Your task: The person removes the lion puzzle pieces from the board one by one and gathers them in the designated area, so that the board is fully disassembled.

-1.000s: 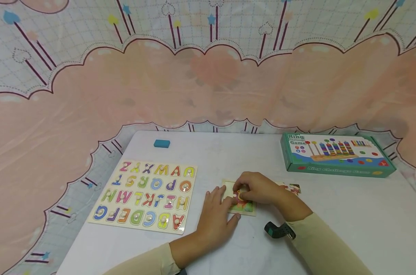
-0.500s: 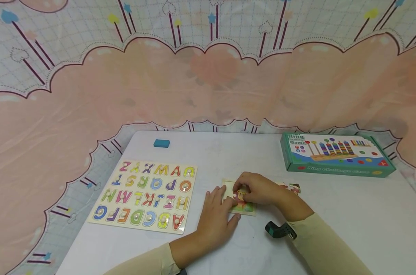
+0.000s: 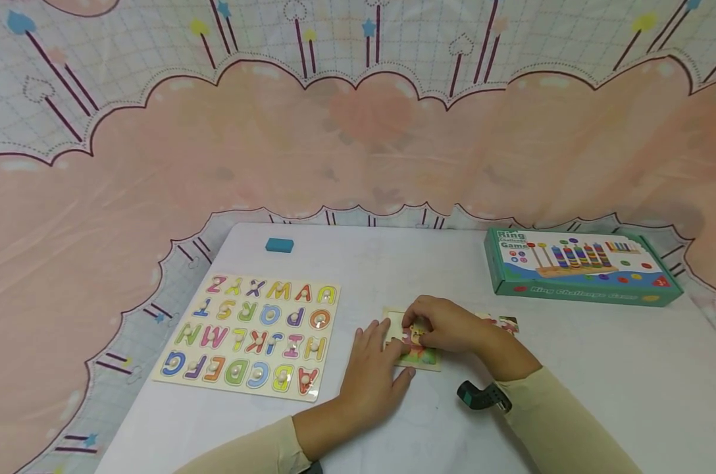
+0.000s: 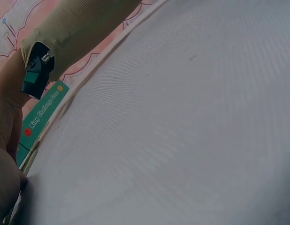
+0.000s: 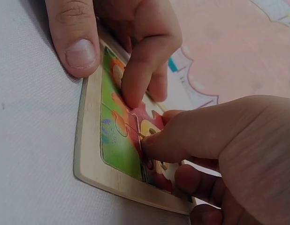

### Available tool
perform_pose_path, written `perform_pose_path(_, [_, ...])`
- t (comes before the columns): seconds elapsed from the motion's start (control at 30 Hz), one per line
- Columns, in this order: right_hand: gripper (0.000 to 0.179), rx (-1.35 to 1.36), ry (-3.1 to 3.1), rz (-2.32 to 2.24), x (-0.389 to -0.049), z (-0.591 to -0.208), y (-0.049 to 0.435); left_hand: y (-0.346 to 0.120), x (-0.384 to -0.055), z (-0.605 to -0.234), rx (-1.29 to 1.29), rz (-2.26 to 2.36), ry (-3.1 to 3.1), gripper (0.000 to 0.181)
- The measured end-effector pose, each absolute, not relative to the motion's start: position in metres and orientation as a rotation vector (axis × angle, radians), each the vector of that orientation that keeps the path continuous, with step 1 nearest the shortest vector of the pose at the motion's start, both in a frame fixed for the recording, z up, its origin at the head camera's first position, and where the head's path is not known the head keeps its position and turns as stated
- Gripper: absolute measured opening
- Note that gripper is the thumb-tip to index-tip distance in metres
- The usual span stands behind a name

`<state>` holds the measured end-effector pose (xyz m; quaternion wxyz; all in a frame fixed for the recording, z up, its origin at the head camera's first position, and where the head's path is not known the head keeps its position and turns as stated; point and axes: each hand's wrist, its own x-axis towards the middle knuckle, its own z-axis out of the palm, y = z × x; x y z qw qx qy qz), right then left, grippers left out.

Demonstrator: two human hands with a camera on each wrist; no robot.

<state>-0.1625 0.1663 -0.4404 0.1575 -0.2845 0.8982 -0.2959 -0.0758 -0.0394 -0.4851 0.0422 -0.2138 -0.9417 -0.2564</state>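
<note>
Right hand (image 3: 443, 322): fingers curled, thumb and forefinger slightly apart, the bear piece (image 5: 148, 127) pinched between their tips.
Bear piece: at the puzzle board, under the right fingertips, next to other printed sections. Fully seated or slightly raised: cannot tell.
Puzzle board (image 5: 90, 150): lies on the white table (image 3: 358, 263) in front of the person; wooden rim, green and red print. Far-left corner looks pale; bare tray or print, cannot tell.
Risk, bear piece: could jam or ride up along a seam; likely cause, a slight twist or pressure on 1 side while outlines are mismatched.
Risk, neighbours: adjoining sections could pop up if the bear piece drags sideways against them.
Risk, board: could skid or turn on the table if the left hand eases off while the right pushes.
Left hand (image 3: 366, 372): fingers spread and mostly straight at the board's left side. Right wrist view: forefinger bent, its tip on the print; thumb by the rim. Clamped on nothing.
Left wrist view: mostly table; fingertip contact not shown.
Printed item (image 3: 508, 324): partly hidden behind the right wrist; count of parts, cannot tell.
Alphabet board (image 3: 269, 391): left of the left hand, 4 rows of knobbed letters.
Ring game box (image 3: 583, 266): far right, well apart from both hands.
</note>
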Motion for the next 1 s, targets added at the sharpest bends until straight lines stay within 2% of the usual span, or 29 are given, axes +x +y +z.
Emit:
perform_pose_path(0.37, [0.032,-0.785,2.526,-0.942,-0.161,-0.442,0.167,-0.04,-0.076,-0.486,-0.665,-0.781,-2.865,0.025])
perform_pose_path(0.7, [0.025,-0.776,2.528,-1.035,-0.159,-0.447,0.171,-0.04,-0.077,-0.488,-0.67,-0.785,-2.858,0.025])
perform_pose_path(1.0, [0.022,-0.625,2.504,-1.226,-0.159,-0.438,0.181,-0.04,-0.077,-0.487,-0.663,-0.801,-2.868,0.025])
